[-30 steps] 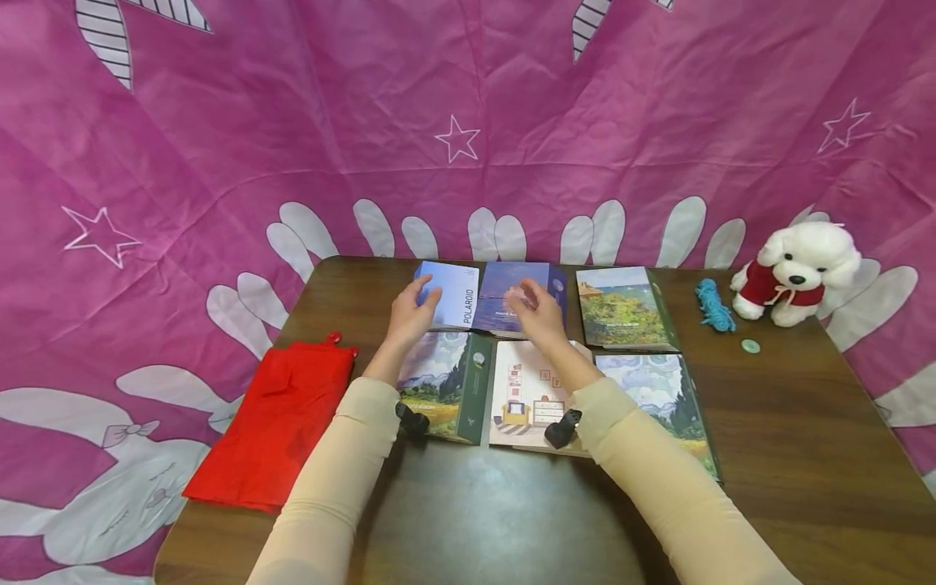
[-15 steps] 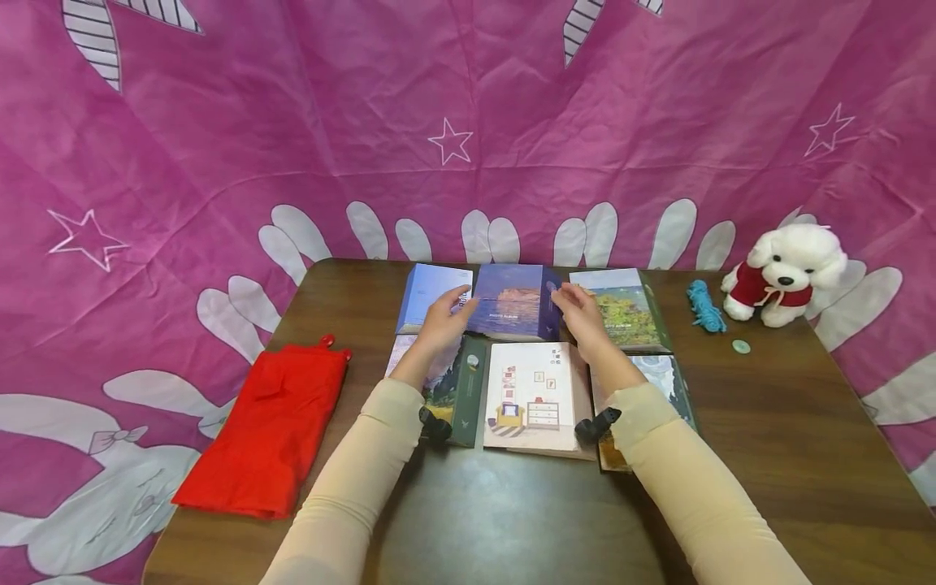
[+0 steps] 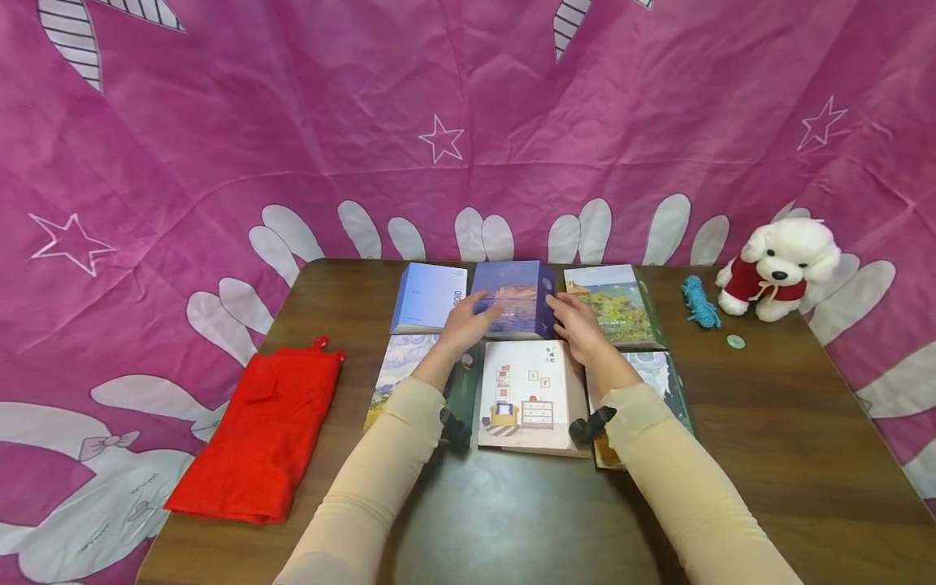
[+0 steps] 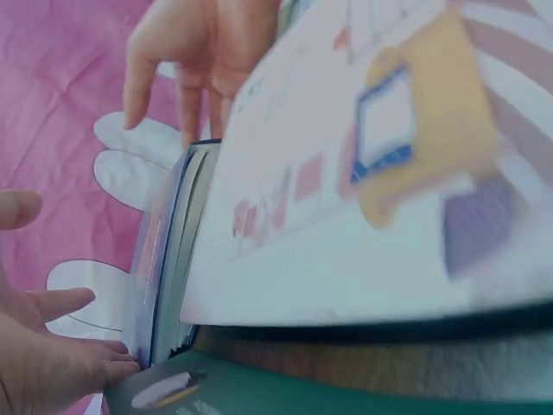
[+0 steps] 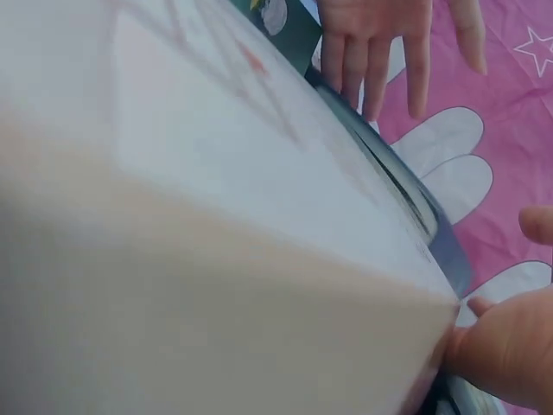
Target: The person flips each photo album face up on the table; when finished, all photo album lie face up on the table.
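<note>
In the head view, a purple-blue photo album (image 3: 515, 284) with a sea-cliff cover lies in the middle of the back row. My left hand (image 3: 468, 323) is at its left front corner, fingers extended over it. On the other side, my right hand (image 3: 581, 327) has its fingertips by the album's spine. The left wrist view shows the left hand's fingers (image 4: 65, 303) spread and fairly straight beside the album's edge. Below both palms lies a white album (image 3: 526, 390) with a furniture drawing. Part of the right hand (image 5: 510, 346) is cut off in the right wrist view.
A light-blue album (image 3: 433, 296) and a garden-picture album (image 3: 607, 305) flank the purple one. Two landscape albums lie in the front row. Red cloth (image 3: 263, 431) lies left; blue yarn (image 3: 699, 302), a green disc (image 3: 735, 342) and a plush dog (image 3: 778, 268) are right.
Both hands have moved right: the left from the light-blue album to the purple one's left side, the right from above the purple album to its right side. The albums look unmoved.
</note>
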`<state>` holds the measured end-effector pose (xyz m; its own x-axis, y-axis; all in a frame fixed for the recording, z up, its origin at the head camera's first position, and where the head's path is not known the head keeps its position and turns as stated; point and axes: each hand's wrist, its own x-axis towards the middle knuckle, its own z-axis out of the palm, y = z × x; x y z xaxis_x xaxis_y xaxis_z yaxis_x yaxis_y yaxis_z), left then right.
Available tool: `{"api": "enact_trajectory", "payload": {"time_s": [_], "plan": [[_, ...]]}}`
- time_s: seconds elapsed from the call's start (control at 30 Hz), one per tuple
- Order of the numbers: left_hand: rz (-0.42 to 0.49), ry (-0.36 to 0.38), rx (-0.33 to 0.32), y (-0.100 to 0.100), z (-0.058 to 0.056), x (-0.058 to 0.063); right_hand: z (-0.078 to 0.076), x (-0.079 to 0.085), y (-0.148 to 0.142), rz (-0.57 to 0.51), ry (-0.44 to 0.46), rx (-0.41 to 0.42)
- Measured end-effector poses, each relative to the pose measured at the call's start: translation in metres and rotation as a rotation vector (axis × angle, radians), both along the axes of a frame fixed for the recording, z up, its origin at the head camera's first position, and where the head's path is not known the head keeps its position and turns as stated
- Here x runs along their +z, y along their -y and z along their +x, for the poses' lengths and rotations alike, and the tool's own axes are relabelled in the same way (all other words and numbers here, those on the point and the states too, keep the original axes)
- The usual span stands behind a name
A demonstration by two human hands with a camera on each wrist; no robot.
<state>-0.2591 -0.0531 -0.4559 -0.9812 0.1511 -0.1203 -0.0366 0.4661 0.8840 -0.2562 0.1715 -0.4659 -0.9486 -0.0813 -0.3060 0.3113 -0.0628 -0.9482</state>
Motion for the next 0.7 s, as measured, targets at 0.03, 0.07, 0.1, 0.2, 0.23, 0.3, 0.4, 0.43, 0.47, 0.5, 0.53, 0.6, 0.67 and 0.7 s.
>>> {"api": "enact_trajectory", "payload": {"time_s": [0.03, 0.07, 0.1, 0.2, 0.23, 0.3, 0.4, 0.43, 0.47, 0.5, 0.53, 0.6, 0.67, 0.7], "plan": [[0.046, 0.024, 0.005, -0.001, -0.001, 0.002, -0.001, 0.001, 0.000, -0.010, 0.010, -0.010], [0.094, 0.047, 0.007, -0.001, -0.002, 0.003, -0.002, 0.001, 0.001, -0.017, 0.017, -0.023], [0.140, 0.073, 0.003, -0.002, -0.003, 0.004, -0.003, 0.002, 0.001, -0.024, 0.024, -0.040], [0.224, 0.136, 0.007, -0.006, -0.005, 0.002, -0.003, 0.002, 0.004, -0.019, 0.036, -0.102], [0.232, 0.147, 0.016, -0.008, -0.006, 0.001, -0.003, 0.003, 0.004, -0.020, 0.037, -0.127], [0.242, 0.164, 0.039, -0.013, -0.006, -0.002, -0.003, 0.003, 0.006, -0.032, 0.032, -0.174], [0.222, 0.164, 0.037, -0.024, -0.005, -0.005, -0.005, 0.005, 0.005, -0.097, 0.032, -0.237], [0.215, 0.155, 0.026, -0.027, -0.005, -0.005, -0.005, 0.006, 0.003, -0.116, 0.031, -0.249], [0.211, 0.153, 0.012, -0.031, -0.004, -0.005, -0.005, 0.007, 0.001, -0.128, 0.032, -0.256], [0.204, 0.151, -0.005, -0.034, -0.003, -0.005, -0.004, 0.008, -0.001, -0.138, 0.035, -0.266], [0.190, 0.142, -0.024, -0.038, -0.003, -0.006, -0.004, 0.009, -0.002, -0.142, 0.035, -0.278], [0.190, 0.137, -0.045, -0.044, -0.003, -0.006, -0.004, 0.013, -0.005, -0.140, 0.018, -0.299], [0.218, 0.141, -0.061, -0.050, -0.003, -0.005, -0.004, 0.019, -0.006, -0.141, -0.023, -0.321], [0.234, 0.144, -0.074, -0.053, -0.004, -0.006, -0.004, 0.022, -0.006, -0.138, -0.051, -0.332]]}}
